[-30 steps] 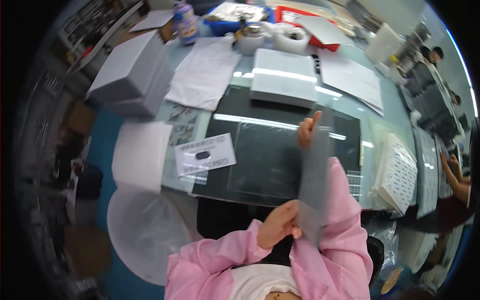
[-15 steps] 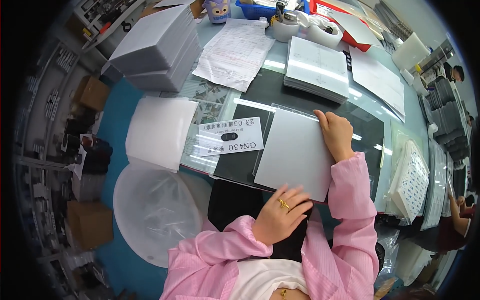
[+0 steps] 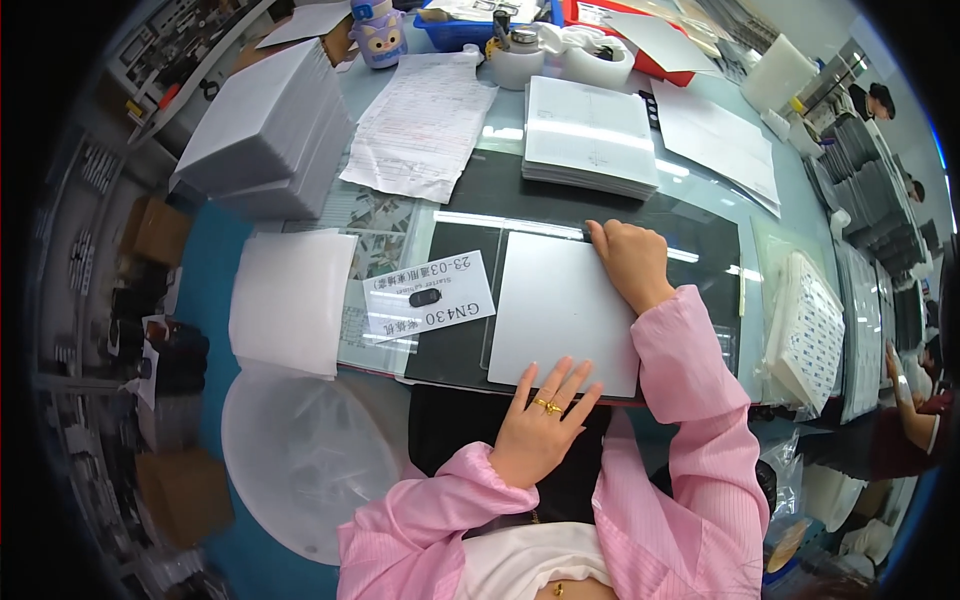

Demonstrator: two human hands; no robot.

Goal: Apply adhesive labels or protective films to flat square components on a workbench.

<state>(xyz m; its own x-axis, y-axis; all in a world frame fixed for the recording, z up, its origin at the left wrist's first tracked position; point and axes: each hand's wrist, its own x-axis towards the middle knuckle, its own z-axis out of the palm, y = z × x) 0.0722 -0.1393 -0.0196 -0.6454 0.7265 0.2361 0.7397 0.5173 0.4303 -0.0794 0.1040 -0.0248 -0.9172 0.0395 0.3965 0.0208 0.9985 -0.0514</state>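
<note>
A grey rectangular sheet [image 3: 560, 305] lies flat on the dark glass-topped mat [image 3: 700, 250] in front of me. My left hand [image 3: 540, 420], fingers spread and wearing gold rings, rests at the sheet's near edge. My right hand [image 3: 628, 262] is curled over the sheet's far right corner, fingertips on its top edge. A white printed label card [image 3: 430, 295] lies just left of the sheet.
A stack of grey sheets [image 3: 588, 135] sits beyond the mat, with a paper form [image 3: 420, 125] to its left and a tall pile of white sheets [image 3: 265, 130] at the far left. White foam pads [image 3: 290, 300] and a clear bag [image 3: 300, 460] lie near left. Stacked trays [image 3: 810, 325] are right.
The grey sheet, held upright a second ago, now lies flat on the mat. My left hand has let go and spread at its near edge; my right hand stays at its far corner.
</note>
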